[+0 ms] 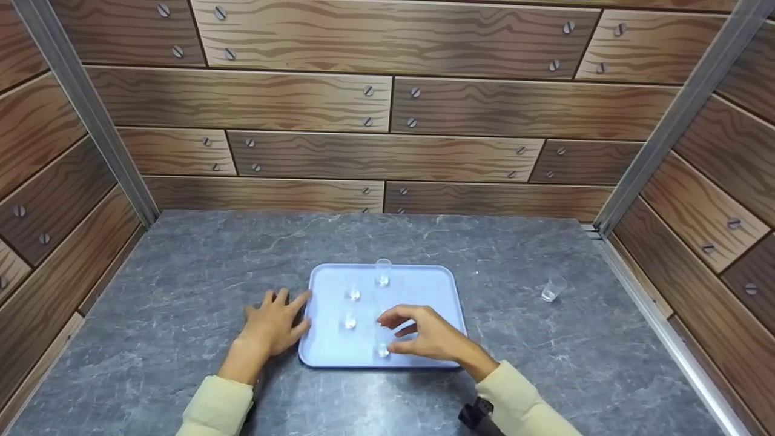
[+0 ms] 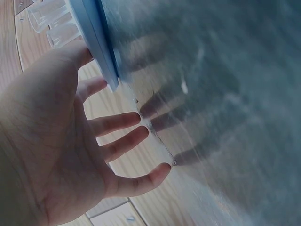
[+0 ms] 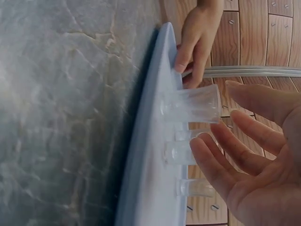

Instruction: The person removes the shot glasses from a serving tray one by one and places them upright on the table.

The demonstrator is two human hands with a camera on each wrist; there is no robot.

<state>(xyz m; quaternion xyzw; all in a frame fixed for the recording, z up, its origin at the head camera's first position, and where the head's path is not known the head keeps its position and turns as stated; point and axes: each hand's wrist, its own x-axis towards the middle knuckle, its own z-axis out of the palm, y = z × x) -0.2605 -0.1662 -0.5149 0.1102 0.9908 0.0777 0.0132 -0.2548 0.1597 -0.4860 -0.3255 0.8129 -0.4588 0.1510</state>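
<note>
Several small clear plastic cups stand upright on a light blue tray (image 1: pixel 424 278). My right hand (image 1: pixel 427 336) is over the tray's right half, thumb and fingers parted beside the nearest cup (image 1: pixel 382 348). In the right wrist view, that cup (image 3: pixel 193 104) has its rim close to the spread fingertips (image 3: pixel 196 141), with a gap showing at the thumb. Along the tray's left rim lies my left hand (image 1: pixel 269 324), thumb and forefinger at the edge, the other fingers extended. The left wrist view shows the thumb against the tray rim (image 2: pixel 96 44).
One more clear cup (image 1: pixel 551 289) stands apart on the grey marbled table (image 1: pixel 514 242), right of the tray. Wood-patterned walls (image 1: pixel 315 103) with metal corner posts (image 1: pixel 672 115) enclose the table at the back and both sides.
</note>
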